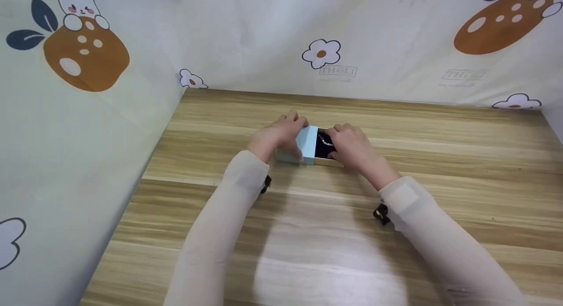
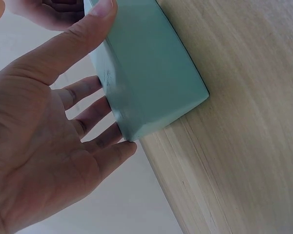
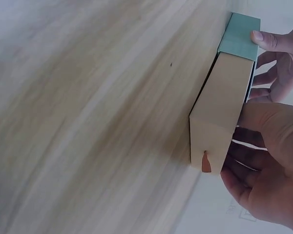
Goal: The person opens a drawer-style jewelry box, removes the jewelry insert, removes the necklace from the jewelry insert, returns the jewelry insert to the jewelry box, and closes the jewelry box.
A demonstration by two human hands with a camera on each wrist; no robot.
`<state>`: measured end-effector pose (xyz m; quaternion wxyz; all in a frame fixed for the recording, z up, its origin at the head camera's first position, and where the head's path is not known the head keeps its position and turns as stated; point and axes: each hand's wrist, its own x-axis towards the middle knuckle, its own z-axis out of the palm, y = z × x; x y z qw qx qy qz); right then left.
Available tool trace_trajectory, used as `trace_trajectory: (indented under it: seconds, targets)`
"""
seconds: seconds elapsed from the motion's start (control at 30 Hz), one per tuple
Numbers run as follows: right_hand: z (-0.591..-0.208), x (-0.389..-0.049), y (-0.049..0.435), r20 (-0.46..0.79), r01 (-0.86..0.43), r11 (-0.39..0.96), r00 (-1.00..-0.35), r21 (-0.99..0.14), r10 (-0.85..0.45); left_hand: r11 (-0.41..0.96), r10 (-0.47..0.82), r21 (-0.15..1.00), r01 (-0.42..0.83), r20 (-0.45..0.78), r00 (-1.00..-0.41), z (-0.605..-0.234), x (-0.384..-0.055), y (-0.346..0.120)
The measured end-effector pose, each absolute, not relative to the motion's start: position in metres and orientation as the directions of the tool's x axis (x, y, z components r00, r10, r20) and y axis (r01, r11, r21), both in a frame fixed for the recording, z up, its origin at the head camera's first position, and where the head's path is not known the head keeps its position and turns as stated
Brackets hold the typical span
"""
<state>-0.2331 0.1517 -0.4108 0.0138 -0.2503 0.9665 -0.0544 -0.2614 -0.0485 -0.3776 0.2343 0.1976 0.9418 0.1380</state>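
A light blue box sleeve [image 1: 308, 141] lies on the wooden table, with a tan drawer [image 3: 222, 92] partly out of its right end. My left hand [image 1: 281, 133] grips the sleeve, thumb on the near side and fingers along the far side. Inside the drawer is a black insert [image 1: 322, 150] with a thin silvery chain [image 1: 326, 141] on it. My right hand [image 1: 354, 147] reaches over the drawer's open top, thumb and fingers bent down around the insert's right part. Its fingertips are hidden behind the drawer wall in the right wrist view.
A small brown pull tab [image 3: 206, 162] hangs from the drawer's end face. The wooden table [image 1: 440, 147] meets a pale patterned sheet [image 1: 264, 42] at the back and left. Small black devices sit at both cuffs.
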Motion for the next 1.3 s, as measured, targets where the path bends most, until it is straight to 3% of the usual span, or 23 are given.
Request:
trace_trajectory:
  seconds: [0.23, 0.73, 1.03, 1.3]
  targets:
    - [-0.412, -0.233, 0.147, -0.020, -0.456, 0.884, -0.888, -0.098, -0.460, 0.886, 0.427, 0.361, 0.291, -0.389, -0.816, -0.377, -0.260, -0.049]
    - [-0.414, -0.231, 0.145, 0.058, -0.471, 0.877, -0.882, -0.097, -0.467, 0.884, 0.422, 0.373, 0.281, -0.382, -0.822, -0.378, -0.260, -0.051]
    - [-0.415, -0.230, 0.149, 0.061, -0.441, 0.876, -0.897, -0.195, -0.438, 0.886, 0.422, 0.367, 0.282, -0.390, -0.819, -0.377, -0.259, -0.051]
    - [-0.413, -0.236, 0.156, -0.006, -0.365, 0.848, -0.917, -0.385, -0.398, 0.884, 0.431, 0.364, 0.293, -0.393, -0.812, -0.376, -0.260, -0.048]
